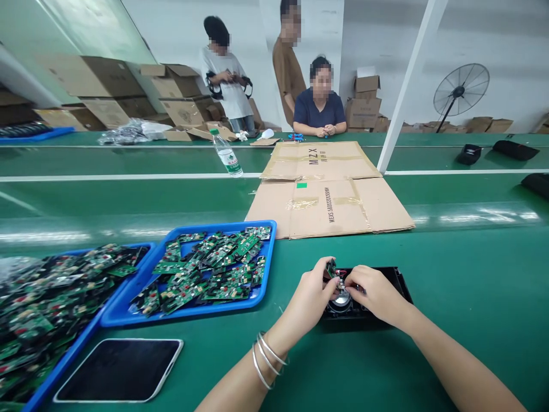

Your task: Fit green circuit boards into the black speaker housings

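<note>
A black speaker housing (388,277) lies on the green table, with a round silver speaker magnet (341,302) inside it. Over the magnet, my left hand (319,286) pinches a small circuit board (330,269) held on edge. My right hand (373,290) is closed at the board's right side, fingertips together by a white connector and red wires (342,273). What exactly sits between the right fingertips is too small to make out. Both hands partly cover the housing.
Blue trays heaped with circuit boards, one tray (271,260) and another (92,323), stand left. A tablet (120,369) lies nearby. Flattened cardboard (343,209) and a water bottle (227,154) lie ahead. Across the tables, one person (319,111) sits; two stand.
</note>
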`<control>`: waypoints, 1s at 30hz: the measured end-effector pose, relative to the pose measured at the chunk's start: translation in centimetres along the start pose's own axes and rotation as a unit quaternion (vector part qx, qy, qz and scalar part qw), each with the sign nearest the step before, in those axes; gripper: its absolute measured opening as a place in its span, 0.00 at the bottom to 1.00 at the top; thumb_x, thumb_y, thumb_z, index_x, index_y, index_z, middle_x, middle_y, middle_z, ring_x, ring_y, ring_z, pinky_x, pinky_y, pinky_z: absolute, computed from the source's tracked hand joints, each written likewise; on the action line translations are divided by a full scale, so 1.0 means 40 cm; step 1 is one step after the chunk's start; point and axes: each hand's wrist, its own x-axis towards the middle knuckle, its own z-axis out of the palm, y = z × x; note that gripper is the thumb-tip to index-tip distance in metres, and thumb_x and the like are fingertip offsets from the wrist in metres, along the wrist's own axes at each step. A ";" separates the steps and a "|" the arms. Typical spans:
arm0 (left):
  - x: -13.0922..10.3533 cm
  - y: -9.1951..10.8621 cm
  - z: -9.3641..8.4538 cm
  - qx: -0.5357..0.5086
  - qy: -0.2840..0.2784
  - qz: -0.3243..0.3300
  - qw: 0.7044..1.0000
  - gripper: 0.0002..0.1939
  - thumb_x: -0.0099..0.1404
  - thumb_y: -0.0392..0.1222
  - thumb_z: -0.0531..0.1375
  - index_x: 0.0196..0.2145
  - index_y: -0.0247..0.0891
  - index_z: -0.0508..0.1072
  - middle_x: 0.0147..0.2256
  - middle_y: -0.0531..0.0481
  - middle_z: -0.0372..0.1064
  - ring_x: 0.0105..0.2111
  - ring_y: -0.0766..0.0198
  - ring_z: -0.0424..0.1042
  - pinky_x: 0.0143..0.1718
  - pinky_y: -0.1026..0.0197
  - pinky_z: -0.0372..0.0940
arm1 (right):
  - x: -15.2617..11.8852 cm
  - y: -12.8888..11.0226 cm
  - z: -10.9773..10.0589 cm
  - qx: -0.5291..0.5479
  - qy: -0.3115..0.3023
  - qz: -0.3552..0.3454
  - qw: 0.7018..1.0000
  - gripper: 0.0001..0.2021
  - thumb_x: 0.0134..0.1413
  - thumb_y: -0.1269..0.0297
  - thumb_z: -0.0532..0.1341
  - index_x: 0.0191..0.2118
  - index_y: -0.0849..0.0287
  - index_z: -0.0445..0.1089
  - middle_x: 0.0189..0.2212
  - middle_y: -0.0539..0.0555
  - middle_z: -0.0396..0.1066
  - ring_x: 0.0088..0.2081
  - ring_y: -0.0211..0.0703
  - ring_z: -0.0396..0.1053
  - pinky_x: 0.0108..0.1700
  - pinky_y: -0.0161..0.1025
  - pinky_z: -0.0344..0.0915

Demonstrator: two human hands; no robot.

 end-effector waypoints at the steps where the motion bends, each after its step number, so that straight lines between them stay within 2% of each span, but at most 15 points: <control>1: 0.001 0.000 0.000 -0.006 -0.002 -0.004 1.000 0.21 0.60 0.41 0.53 0.51 0.38 0.60 0.30 0.50 0.68 0.27 0.59 0.73 0.32 0.57 0.70 | -0.001 0.004 0.004 -0.010 0.004 -0.014 1.000 0.05 0.55 0.73 0.55 0.30 0.60 0.66 0.28 0.53 0.67 0.32 0.41 0.63 0.34 0.36 0.59; 6: 0.004 -0.003 0.002 0.014 0.002 -0.004 1.000 0.21 0.60 0.40 0.54 0.51 0.38 0.61 0.31 0.49 0.68 0.27 0.59 0.73 0.33 0.56 0.70 | -0.005 0.016 0.026 -0.089 0.032 -0.071 0.993 0.08 0.57 0.73 0.52 0.29 0.61 0.65 0.28 0.54 0.66 0.31 0.42 0.62 0.34 0.38 0.59; 9: 0.002 -0.005 0.008 0.049 0.016 0.008 0.999 0.20 0.60 0.39 0.53 0.51 0.39 0.62 0.31 0.48 0.69 0.29 0.58 0.72 0.34 0.56 0.69 | -0.007 0.016 0.039 -0.175 0.042 -0.106 0.978 0.12 0.59 0.72 0.49 0.27 0.61 0.65 0.26 0.55 0.65 0.29 0.42 0.61 0.32 0.39 0.58; 12: -0.003 -0.002 0.016 0.092 0.018 0.020 0.995 0.19 0.61 0.37 0.53 0.51 0.38 0.63 0.33 0.46 0.70 0.31 0.57 0.72 0.35 0.56 0.68 | -0.010 0.013 0.051 -0.233 0.057 -0.112 0.964 0.15 0.60 0.73 0.47 0.26 0.61 0.65 0.25 0.56 0.65 0.28 0.43 0.61 0.31 0.40 0.57; 14: -0.006 0.004 0.019 0.118 0.021 0.028 0.992 0.19 0.61 0.36 0.52 0.50 0.38 0.63 0.34 0.46 0.70 0.33 0.57 0.72 0.37 0.56 0.67 | -0.012 0.010 0.056 -0.216 0.068 -0.100 0.969 0.14 0.60 0.73 0.47 0.27 0.61 0.66 0.25 0.56 0.65 0.28 0.43 0.62 0.31 0.40 0.58; 18: -0.012 0.012 0.019 0.118 0.037 0.048 0.991 0.16 0.62 0.35 0.51 0.49 0.39 0.62 0.38 0.45 0.70 0.38 0.57 0.71 0.40 0.57 0.66 | -0.013 0.006 0.061 -0.098 0.096 -0.042 0.990 0.10 0.58 0.72 0.50 0.28 0.60 0.65 0.26 0.53 0.67 0.30 0.42 0.64 0.32 0.38 0.60; 21: -0.014 0.010 0.015 0.116 0.035 0.069 0.990 0.15 0.64 0.34 0.48 0.48 0.40 0.62 0.39 0.45 0.69 0.40 0.58 0.70 0.41 0.57 0.65 | -0.011 0.008 0.062 -0.022 0.100 0.014 0.995 0.07 0.57 0.72 0.53 0.28 0.59 0.64 0.27 0.52 0.68 0.30 0.41 0.66 0.32 0.37 0.61; 24: -0.016 0.010 0.015 0.112 0.022 0.085 0.990 0.13 0.65 0.34 0.47 0.47 0.42 0.61 0.40 0.47 0.69 0.38 0.60 0.70 0.39 0.59 0.65 | -0.008 0.011 0.059 0.052 0.088 0.087 0.991 0.02 0.55 0.71 0.56 0.35 0.59 0.63 0.26 0.50 0.68 0.28 0.40 0.66 0.30 0.36 0.61; 25: -0.018 0.011 0.016 0.108 0.017 0.089 0.990 0.13 0.65 0.35 0.46 0.46 0.42 0.61 0.40 0.48 0.68 0.38 0.61 0.70 0.38 0.60 0.65 | -0.007 0.012 0.057 0.069 0.080 0.103 0.989 0.06 0.55 0.71 0.56 0.39 0.59 0.62 0.26 0.49 0.68 0.28 0.40 0.66 0.29 0.36 0.62; 27: -0.022 0.016 0.020 0.109 0.013 0.092 0.990 0.12 0.65 0.35 0.45 0.45 0.43 0.61 0.39 0.49 0.68 0.36 0.62 0.69 0.37 0.61 0.64 | -0.005 0.013 0.053 0.082 0.064 0.104 0.989 0.11 0.54 0.70 0.57 0.44 0.59 0.61 0.26 0.49 0.68 0.29 0.40 0.67 0.31 0.36 0.62; 30: -0.028 0.023 0.028 0.126 0.027 0.100 0.987 0.11 0.66 0.34 0.45 0.43 0.42 0.62 0.37 0.50 0.68 0.35 0.63 0.68 0.36 0.61 0.62 | -0.004 0.012 0.051 0.062 0.060 0.078 0.993 0.09 0.56 0.69 0.55 0.43 0.58 0.63 0.30 0.51 0.69 0.31 0.41 0.67 0.34 0.38 0.63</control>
